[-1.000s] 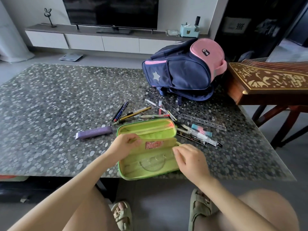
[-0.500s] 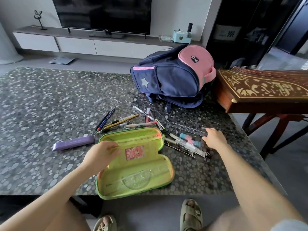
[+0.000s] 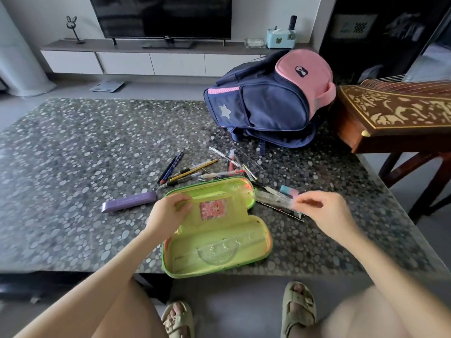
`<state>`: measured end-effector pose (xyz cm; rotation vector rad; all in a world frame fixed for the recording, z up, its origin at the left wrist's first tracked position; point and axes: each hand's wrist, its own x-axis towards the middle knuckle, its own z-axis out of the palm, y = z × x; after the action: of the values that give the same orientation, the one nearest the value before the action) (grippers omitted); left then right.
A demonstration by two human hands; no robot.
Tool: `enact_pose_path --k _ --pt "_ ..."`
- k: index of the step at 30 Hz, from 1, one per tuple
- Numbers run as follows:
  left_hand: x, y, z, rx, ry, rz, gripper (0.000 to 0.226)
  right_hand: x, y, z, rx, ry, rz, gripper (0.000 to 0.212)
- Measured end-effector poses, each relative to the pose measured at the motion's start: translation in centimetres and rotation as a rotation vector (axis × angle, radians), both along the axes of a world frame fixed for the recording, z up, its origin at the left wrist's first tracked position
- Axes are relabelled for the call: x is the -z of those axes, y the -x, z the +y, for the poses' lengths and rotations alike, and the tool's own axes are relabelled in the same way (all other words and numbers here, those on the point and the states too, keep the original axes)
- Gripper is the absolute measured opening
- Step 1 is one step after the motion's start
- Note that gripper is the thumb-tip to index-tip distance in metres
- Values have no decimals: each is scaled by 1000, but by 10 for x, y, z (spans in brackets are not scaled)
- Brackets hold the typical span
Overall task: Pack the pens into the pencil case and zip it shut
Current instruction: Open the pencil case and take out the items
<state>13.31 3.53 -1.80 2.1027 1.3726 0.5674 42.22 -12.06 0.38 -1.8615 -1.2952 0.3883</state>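
The green pencil case (image 3: 175, 254) is gripped open by the left hand (image 3: 166, 213); the blurred clear ruler (image 3: 273, 197), pinched in the right hand (image 3: 322, 211), should be laid flat.

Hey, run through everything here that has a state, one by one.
pencil case: unzipped, lying open on the table
left hand grip: holds the pencil case's lid
right hand grip: pinches a blurred clear ruler
pens: loose on the table, outside the case
purple box: closed, lying flat
television: screen dark
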Motion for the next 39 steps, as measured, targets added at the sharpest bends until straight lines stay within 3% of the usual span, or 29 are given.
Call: enact_pose_path --k 4,9,14,17,20,22,26,32,39 --pt "0 0 1 -28 35 -4 22 12 48 -1 -266 80 -282 6" --pt "-5 3 0 12 60 2 17 20 79 21 -395 312 -311 19" --pt "-5 6 1 22 72 33 22 31 103 32 -544 320 -657 26" --pt "-5 4 7 40 76 69 20 30 100 35 -572 199 -779 17" --pt "-6 2 17 74 67 97 18 18 83 44 -368 -3 -635 5" --pt "-7 -1 25 78 43 83 17 8 64 56 -162 -24 -488 7" --pt "-10 -16 47 36 -99 90 14 11 24 105 130 197 -336 19" --pt "6 -45 78 104 -164 192 19 37 -2 189 307 561 -202 46" --pt "19 -63 124 -6 -193 248 17 58 2 232 405 660 -264 50"
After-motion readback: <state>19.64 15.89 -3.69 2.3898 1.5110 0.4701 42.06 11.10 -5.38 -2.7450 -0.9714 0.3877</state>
